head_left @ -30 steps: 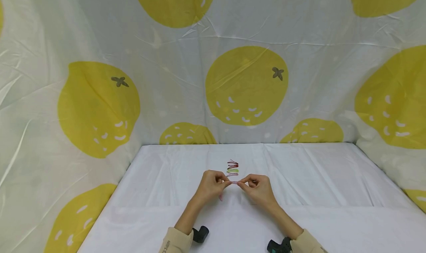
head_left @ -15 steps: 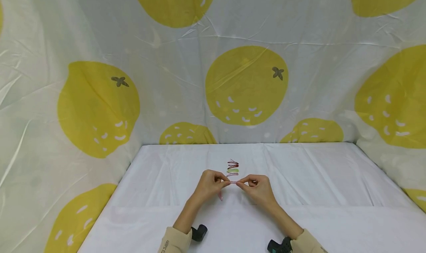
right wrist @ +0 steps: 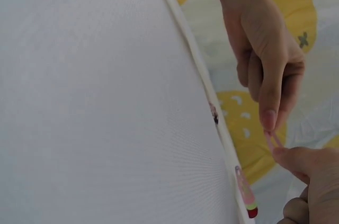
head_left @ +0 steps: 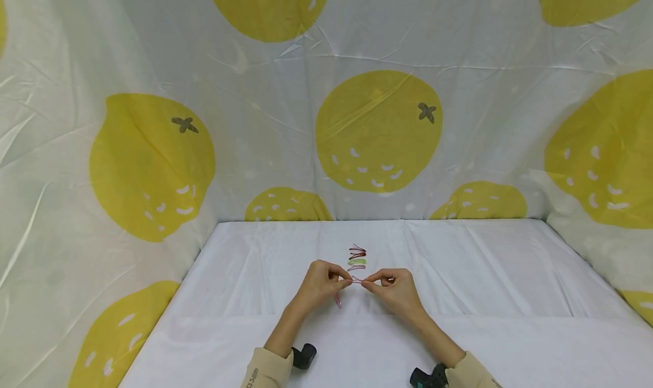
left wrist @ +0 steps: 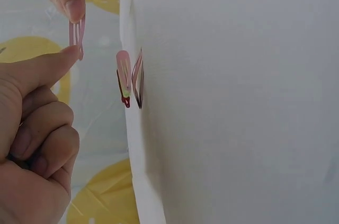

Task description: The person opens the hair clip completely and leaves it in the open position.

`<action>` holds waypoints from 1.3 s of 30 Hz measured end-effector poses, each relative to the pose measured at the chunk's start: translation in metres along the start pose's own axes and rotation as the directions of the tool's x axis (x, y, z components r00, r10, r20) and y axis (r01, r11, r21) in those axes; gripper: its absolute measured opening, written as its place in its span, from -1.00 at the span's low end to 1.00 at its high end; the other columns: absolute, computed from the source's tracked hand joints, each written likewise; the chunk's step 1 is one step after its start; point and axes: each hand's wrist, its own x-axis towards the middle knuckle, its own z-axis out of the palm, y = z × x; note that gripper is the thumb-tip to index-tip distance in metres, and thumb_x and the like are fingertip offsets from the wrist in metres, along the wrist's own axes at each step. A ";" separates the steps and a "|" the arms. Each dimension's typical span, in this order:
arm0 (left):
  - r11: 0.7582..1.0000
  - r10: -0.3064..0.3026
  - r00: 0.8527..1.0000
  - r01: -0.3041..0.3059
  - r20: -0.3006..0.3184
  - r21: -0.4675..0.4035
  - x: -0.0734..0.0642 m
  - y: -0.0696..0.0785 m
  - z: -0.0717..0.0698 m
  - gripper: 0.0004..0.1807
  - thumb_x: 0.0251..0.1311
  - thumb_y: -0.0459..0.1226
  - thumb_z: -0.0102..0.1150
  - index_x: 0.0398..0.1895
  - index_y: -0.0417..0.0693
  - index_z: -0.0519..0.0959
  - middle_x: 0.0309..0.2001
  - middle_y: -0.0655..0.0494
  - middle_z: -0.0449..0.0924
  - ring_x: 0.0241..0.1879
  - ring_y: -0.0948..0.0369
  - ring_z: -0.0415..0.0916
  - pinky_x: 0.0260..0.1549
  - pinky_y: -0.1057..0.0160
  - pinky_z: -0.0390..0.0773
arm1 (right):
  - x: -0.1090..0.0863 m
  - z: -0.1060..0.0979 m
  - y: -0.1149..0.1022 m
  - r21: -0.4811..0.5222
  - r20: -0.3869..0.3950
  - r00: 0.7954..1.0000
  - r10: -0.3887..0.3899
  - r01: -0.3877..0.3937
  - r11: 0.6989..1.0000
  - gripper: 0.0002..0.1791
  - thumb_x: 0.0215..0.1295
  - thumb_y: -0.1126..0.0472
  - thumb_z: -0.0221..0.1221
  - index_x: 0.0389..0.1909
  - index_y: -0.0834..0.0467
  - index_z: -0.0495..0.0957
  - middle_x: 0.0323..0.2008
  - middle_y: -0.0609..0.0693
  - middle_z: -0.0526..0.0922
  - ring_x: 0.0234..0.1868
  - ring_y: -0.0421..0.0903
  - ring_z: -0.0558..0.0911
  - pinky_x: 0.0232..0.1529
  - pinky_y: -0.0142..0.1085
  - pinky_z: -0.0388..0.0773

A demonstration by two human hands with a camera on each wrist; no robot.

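Note:
A pink snap hair clip (left wrist: 77, 34) is stretched between my two hands, above the table. My left hand (head_left: 322, 280) pinches one end between thumb and forefinger, its other fingers curled in. At the opposite end, my right hand (head_left: 395, 289) pinches the clip with thumb and index finger. In the head view its two thin strips look spread apart. Another pink hair clip (head_left: 338, 300) lies on the table just below my left hand, partly hidden by it. Behind the hands runs a column of clips: a pink clip (head_left: 356, 267), a green clip (head_left: 357, 261) and dark red clips (head_left: 357, 253).
A white cloth covers the table (head_left: 479, 274). Around it hangs a pale curtain (head_left: 275, 121) printed with yellow lemons. A black wrist camera (head_left: 305, 356) sits by the left sleeve, and a second wrist camera (head_left: 428, 376) by the right one.
The strips of the held hair clip, close together a second ago, now show apart. Both hands stay nearly in place; the left forearm has shifted very slightly left.

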 end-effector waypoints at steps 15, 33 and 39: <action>0.999 -0.045 0.992 0.042 0.120 0.023 0.000 -0.005 -0.009 -0.97 0.12 -0.45 0.43 -0.44 -0.26 0.80 -0.74 0.29 0.29 -0.68 0.42 0.16 -0.64 0.46 0.13 | 0.003 0.002 0.001 -0.019 0.078 0.990 0.117 -0.116 0.993 -0.95 0.11 0.25 0.51 -0.45 0.13 0.83 -0.79 -0.22 0.22 -0.70 -0.41 0.07 -0.61 -0.48 0.02; 0.981 -0.077 0.997 0.077 -0.006 0.180 0.026 -0.011 0.003 -0.93 -0.01 -0.48 0.42 -0.52 -0.18 0.81 -0.75 0.29 0.36 -0.67 0.38 0.22 -0.65 0.43 0.19 | 0.026 0.005 0.016 -0.112 0.016 0.977 0.212 -0.209 0.971 -0.96 0.08 0.29 0.52 -0.47 0.13 0.84 -0.82 -0.23 0.22 -0.69 -0.32 0.16 -0.60 -0.45 0.04; 0.971 -0.116 0.993 0.113 0.002 0.211 0.032 -0.016 0.002 -0.95 0.01 -0.46 0.46 -0.53 -0.18 0.80 -0.70 0.19 0.48 -0.62 0.34 0.26 -0.61 0.40 0.24 | 0.033 0.010 0.018 -0.117 0.004 0.978 0.208 -0.206 0.972 -0.94 0.05 0.30 0.52 -0.45 0.20 0.83 -0.82 -0.25 0.25 -0.69 -0.34 0.17 -0.61 -0.44 0.04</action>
